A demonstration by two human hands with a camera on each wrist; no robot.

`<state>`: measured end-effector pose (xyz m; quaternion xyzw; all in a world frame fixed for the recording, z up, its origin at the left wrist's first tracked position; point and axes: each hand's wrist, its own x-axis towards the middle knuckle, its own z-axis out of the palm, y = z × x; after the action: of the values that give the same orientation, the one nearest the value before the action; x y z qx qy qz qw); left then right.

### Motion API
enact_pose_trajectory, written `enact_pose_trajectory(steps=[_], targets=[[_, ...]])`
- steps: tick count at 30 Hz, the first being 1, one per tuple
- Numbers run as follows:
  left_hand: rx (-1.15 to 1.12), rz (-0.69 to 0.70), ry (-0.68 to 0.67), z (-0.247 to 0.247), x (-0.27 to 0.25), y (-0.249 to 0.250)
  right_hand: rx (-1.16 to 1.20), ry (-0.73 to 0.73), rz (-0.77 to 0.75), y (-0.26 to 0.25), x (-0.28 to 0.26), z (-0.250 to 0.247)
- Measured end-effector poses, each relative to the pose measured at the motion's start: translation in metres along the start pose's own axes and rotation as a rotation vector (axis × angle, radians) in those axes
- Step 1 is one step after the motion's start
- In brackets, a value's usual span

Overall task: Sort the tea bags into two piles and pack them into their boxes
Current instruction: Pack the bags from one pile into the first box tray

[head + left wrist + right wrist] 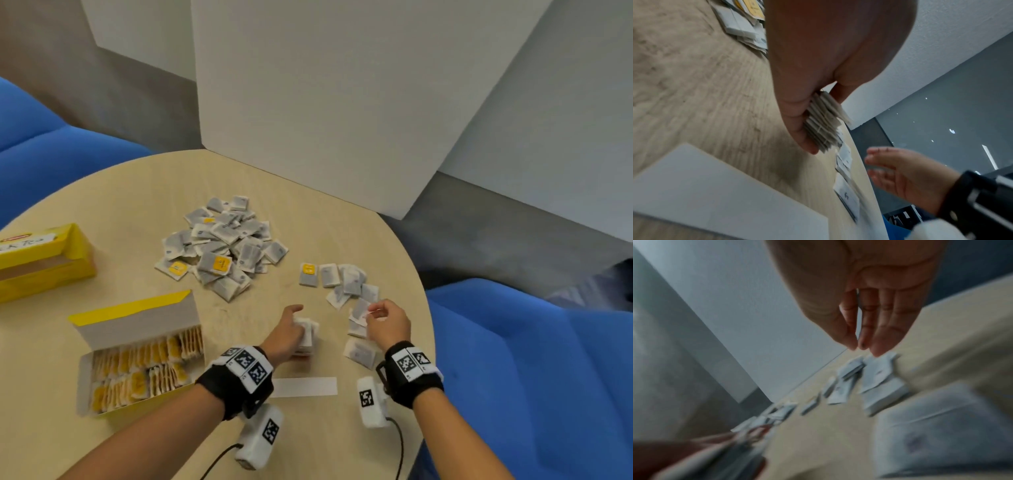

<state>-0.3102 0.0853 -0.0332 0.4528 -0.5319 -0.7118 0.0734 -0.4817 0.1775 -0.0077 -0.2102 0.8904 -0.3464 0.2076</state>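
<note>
The right hand (865, 293) hangs over the tabletop (818, 443), fingers (879, 340) straight and close together, tips just above a tea bag (877, 371). More bags (836, 392) trail toward the far edge by a white panel (760, 305). The picture is blurred; contact cannot be told.

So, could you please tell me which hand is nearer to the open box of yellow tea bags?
Left. The left hand grips a stack of tea bags just right of the box; the right hand is farther right.

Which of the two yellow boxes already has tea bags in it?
The nearer box, lid flipped back, holds rows of yellow-tagged bags. The far-left box looks empty.
</note>
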Motion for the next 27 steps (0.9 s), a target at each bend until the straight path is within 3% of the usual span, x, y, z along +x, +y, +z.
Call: enact_pose_trajectory(steps=[1,4,6,9,13,16,22,25,27], targets=[[-0.022,-0.011,0.016,-0.003,0.001,0.002,-0.105,-0.029,0.011,0.006,0.006,-0.008],[-0.046,-0.039,0.037,-0.008,0.007,0.006,-0.402,-0.351,0.045,0.020,0.010,-0.016],[-0.031,-0.055,0.049,-0.009,0.011,0.007,-0.530,-0.469,0.029,0.025,0.006,-0.012],[-0.005,-0.062,0.056,-0.009,0.016,0.007,-0.595,-0.437,-0.019,0.031,0.000,-0.004],[0.036,-0.063,0.049,-0.006,0.016,0.005,-0.553,-0.425,0.034,0.033,-0.002,-0.004],[0.069,-0.057,0.031,-0.003,0.014,0.003,-0.303,-0.432,0.105,0.028,-0.005,-0.007],[0.039,-0.054,0.018,0.003,0.008,0.006,0.613,-0.481,0.247,-0.006,-0.033,0.007],[-0.021,-0.045,0.000,0.006,0.005,0.009,0.759,-0.456,0.241,-0.015,-0.047,0.026],[-0.069,-0.037,0.002,0.008,0.002,0.012,0.726,-0.421,0.213,-0.018,-0.053,0.036]])
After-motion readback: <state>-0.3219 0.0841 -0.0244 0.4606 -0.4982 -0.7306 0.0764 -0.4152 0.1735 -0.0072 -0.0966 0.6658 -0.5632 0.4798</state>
